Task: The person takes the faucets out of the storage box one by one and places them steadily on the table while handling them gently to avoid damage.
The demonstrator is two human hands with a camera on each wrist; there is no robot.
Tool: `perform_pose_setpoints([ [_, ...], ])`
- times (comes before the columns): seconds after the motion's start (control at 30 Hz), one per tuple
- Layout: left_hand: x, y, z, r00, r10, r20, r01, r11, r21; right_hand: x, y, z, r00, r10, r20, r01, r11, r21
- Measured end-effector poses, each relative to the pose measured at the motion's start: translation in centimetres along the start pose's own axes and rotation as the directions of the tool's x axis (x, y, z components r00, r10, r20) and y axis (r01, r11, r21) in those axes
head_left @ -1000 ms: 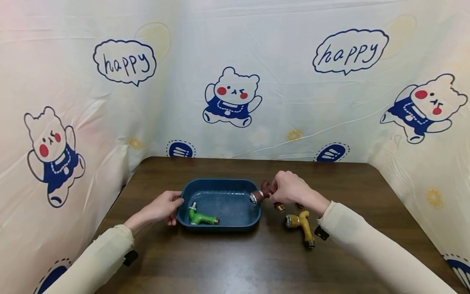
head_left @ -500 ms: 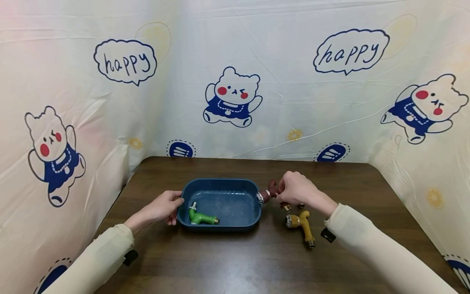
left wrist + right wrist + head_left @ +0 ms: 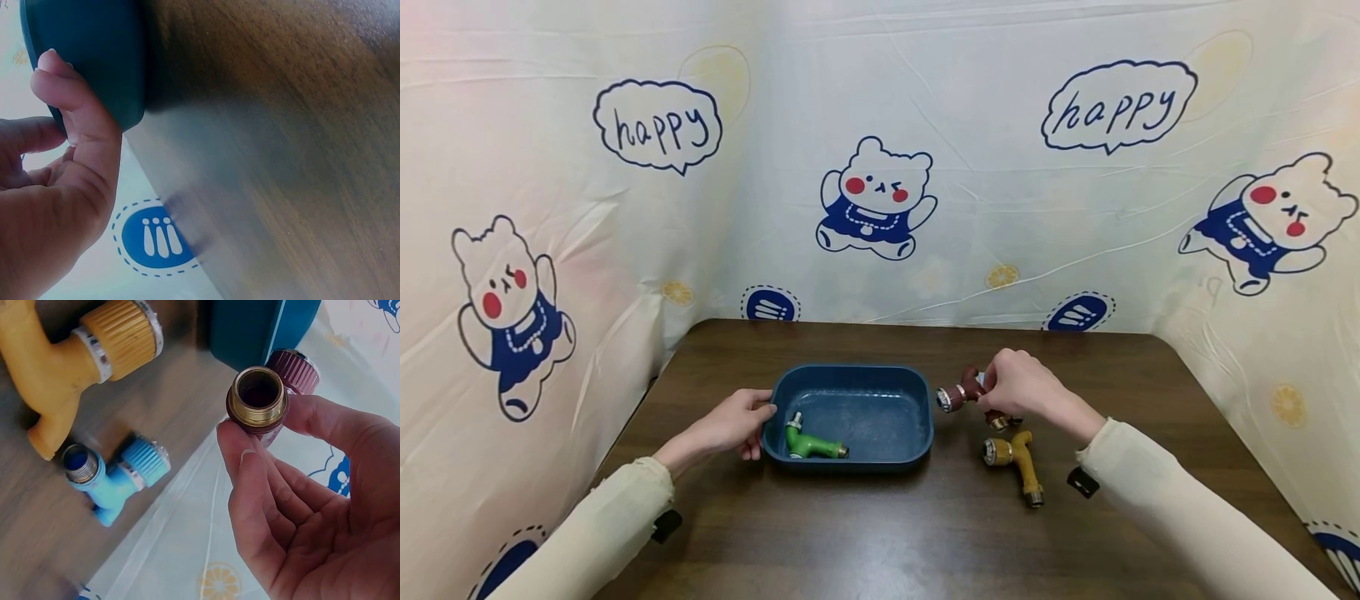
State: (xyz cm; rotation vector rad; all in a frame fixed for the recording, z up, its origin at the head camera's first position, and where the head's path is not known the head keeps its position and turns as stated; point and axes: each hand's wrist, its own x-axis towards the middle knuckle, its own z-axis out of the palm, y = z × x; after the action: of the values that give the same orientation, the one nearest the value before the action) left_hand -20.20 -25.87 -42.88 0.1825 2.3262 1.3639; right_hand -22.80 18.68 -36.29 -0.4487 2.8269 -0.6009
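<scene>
A dark red faucet (image 3: 952, 397) with a brass threaded end hangs just right of the blue tray, pinched between the thumb and fingers of my right hand (image 3: 1024, 385). The right wrist view looks straight into the faucet's brass opening (image 3: 257, 390). My left hand (image 3: 733, 423) grips the left end of the blue tray (image 3: 876, 417), thumb and fingers about its rim. Inside the tray, near the front left corner, lies a green faucet (image 3: 816, 447). Below my right hand a yellow faucet (image 3: 1022, 462) rests on the table.
A light blue faucet (image 3: 112, 486) lies on the table beyond the yellow one, almost wholly hidden behind my right hand in the head view. The brown wooden table (image 3: 850, 533) is enclosed by a printed curtain (image 3: 977, 183) at the back and sides.
My right hand has moved right with the dark red faucet, from over the tray's right rim to just outside it. My left hand and the tray have stayed put.
</scene>
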Motion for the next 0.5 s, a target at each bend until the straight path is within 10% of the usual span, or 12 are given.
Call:
perform_pose_setpoints([
  [0.5, 0.1, -0.1, -0.1, 1.000, 0.003, 0.004, -0.003, 1.000, -0.007, -0.8, 1.3, -0.2, 0.999, 0.029, -0.019, -0.029, 1.000, -0.010],
])
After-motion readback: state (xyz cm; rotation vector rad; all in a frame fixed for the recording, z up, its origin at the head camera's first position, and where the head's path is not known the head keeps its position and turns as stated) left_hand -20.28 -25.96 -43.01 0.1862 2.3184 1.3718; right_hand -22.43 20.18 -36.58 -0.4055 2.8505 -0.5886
